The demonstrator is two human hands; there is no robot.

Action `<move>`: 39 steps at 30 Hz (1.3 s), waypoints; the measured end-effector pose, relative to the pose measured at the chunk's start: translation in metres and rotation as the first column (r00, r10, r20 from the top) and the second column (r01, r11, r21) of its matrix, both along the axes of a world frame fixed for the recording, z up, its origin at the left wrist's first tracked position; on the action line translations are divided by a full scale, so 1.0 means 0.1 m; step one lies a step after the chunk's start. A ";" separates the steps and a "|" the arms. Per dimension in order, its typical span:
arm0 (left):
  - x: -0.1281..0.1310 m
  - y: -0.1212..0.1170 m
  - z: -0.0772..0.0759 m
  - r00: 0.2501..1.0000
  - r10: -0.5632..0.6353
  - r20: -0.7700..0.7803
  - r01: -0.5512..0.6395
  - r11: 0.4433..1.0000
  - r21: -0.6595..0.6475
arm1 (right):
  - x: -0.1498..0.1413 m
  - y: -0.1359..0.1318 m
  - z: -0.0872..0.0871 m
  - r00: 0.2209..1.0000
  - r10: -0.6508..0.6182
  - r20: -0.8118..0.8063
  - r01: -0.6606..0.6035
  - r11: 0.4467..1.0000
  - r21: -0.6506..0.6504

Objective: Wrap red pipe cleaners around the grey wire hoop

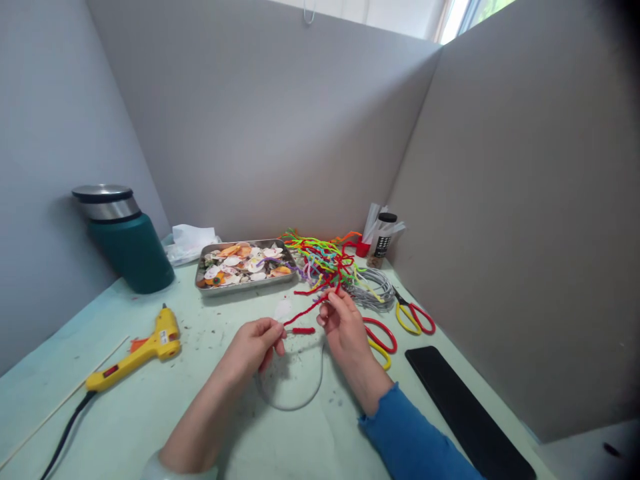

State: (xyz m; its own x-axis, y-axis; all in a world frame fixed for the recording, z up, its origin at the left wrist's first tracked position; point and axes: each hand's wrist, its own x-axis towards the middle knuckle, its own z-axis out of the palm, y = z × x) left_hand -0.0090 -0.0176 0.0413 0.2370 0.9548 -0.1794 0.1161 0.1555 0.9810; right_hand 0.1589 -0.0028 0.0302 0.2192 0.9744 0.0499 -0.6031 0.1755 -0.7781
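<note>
Between finger and thumb of my left hand (261,339) is a red yarn strand (309,310), near the top left of a grey wire hoop (295,407). A short length of red yarn wrapping (303,331) covers part of the hoop's top, just right of those fingers. Whether the left hand grips the hoop as well is hard to see. My right hand (344,323) pinches the same strand further along, up and to the right, with its fingers closed. Beyond it, the strand runs toward a pile of colourful yarn (325,257).
At left are a yellow glue gun (135,353), a thin stick (65,402) and a teal bottle (130,247). A metal tray (250,288) holds shells. At right lie coiled grey wire (380,290), scissors (417,319), more scissors (383,337) and a black flat case (465,410). A jar (381,241) stands behind.
</note>
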 end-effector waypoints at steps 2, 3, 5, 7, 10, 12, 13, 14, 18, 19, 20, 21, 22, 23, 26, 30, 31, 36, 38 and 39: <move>-0.01 -0.01 0.02 0.999 -0.041 0.026 0.042 0.999 -0.030 | 0.02 0.01 0.00 0.996 0.039 -0.079 -0.038 0.999 0.007; -0.02 -0.02 0.04 0.995 -0.077 0.056 0.080 0.995 -0.054 | 0.04 0.02 0.00 0.994 0.050 -0.101 -0.050 0.999 0.006; -0.03 -0.05 0.09 0.978 -0.166 0.127 0.179 0.979 -0.101 | 0.08 0.04 -0.03 0.989 0.060 -0.133 -0.063 0.998 -0.020; -0.05 -0.10 0.13 0.950 -0.262 0.169 0.284 0.951 -0.122 | 0.13 0.07 -0.06 0.985 0.060 -0.161 -0.072 0.995 -0.070; -0.09 -0.17 0.18 0.896 -0.410 0.171 0.431 0.895 -0.113 | 0.19 0.12 -0.10 0.984 0.026 -0.177 -0.053 0.988 -0.145; -0.12 -0.21 0.20 0.836 -0.534 0.123 0.547 0.828 -0.127 | 0.21 0.13 -0.09 0.986 -0.008 -0.168 -0.020 0.986 -0.163; -0.13 -0.22 0.21 0.795 -0.600 0.091 0.607 0.781 -0.146 | 0.21 0.12 -0.07 0.988 -0.005 -0.157 -0.019 0.988 -0.152; -0.14 -0.23 0.21 0.753 -0.656 0.057 0.655 0.738 -0.162 | 0.21 0.10 -0.05 0.990 0.022 -0.140 -0.040 0.991 -0.130; -0.10 -0.17 0.19 0.862 -0.501 -0.079 0.500 0.865 -0.039 | 0.16 -0.03 0.05 0.934 0.357 0.021 -0.355 0.932 -0.076; -0.07 -0.14 0.17 0.937 -0.337 -0.090 0.341 0.940 0.029 | 0.12 -0.07 0.06 0.889 0.450 0.082 -0.442 0.891 -0.099; -0.05 -0.11 0.14 0.977 -0.200 -0.078 0.205 0.976 0.066 | 0.08 -0.11 0.06 0.840 0.522 0.145 -0.506 0.852 -0.136; -0.03 -0.07 0.12 0.993 -0.107 -0.044 0.111 0.989 0.095 | 0.03 -0.14 0.05 0.792 0.575 0.207 -0.547 0.818 -0.178; -0.01 -0.05 0.09 0.999 -0.035 0.002 0.035 0.994 0.103 | -0.02 -0.17 0.03 0.750 0.606 0.264 -0.565 0.795 -0.222; 0.00 -0.02 0.06 0.999 0.030 0.033 -0.033 0.996 0.086 | -0.08 -0.20 0.00 0.719 0.620 0.312 -0.564 0.784 -0.258; -0.01 0.02 0.01 0.979 0.177 0.104 -0.183 0.981 0.056 | -0.21 -0.24 -0.06 0.688 0.596 0.414 -0.525 0.803 -0.284; -0.07 0.04 0.00 0.890 0.237 0.389 -0.211 0.971 -0.108 | -0.27 -0.27 -0.04 0.682 0.544 0.488 -0.532 0.828 -0.179; -0.08 0.05 0.00 0.856 0.242 0.456 -0.190 0.969 -0.158 | -0.27 -0.28 -0.03 0.679 0.545 0.492 -0.545 0.823 -0.159; -0.11 0.05 0.01 0.740 0.232 0.632 -0.105 0.967 -0.232 | -0.27 -0.27 -0.04 0.691 0.568 0.446 -0.575 0.807 -0.137; -0.11 0.05 0.01 0.731 0.226 0.644 -0.112 0.971 -0.213 | -0.26 -0.27 -0.06 0.688 0.600 0.409 -0.593 0.789 -0.159; -0.11 0.05 0.02 0.734 0.228 0.639 -0.126 0.971 -0.202 | -0.25 -0.27 -0.06 0.677 0.628 0.384 -0.614 0.770 -0.175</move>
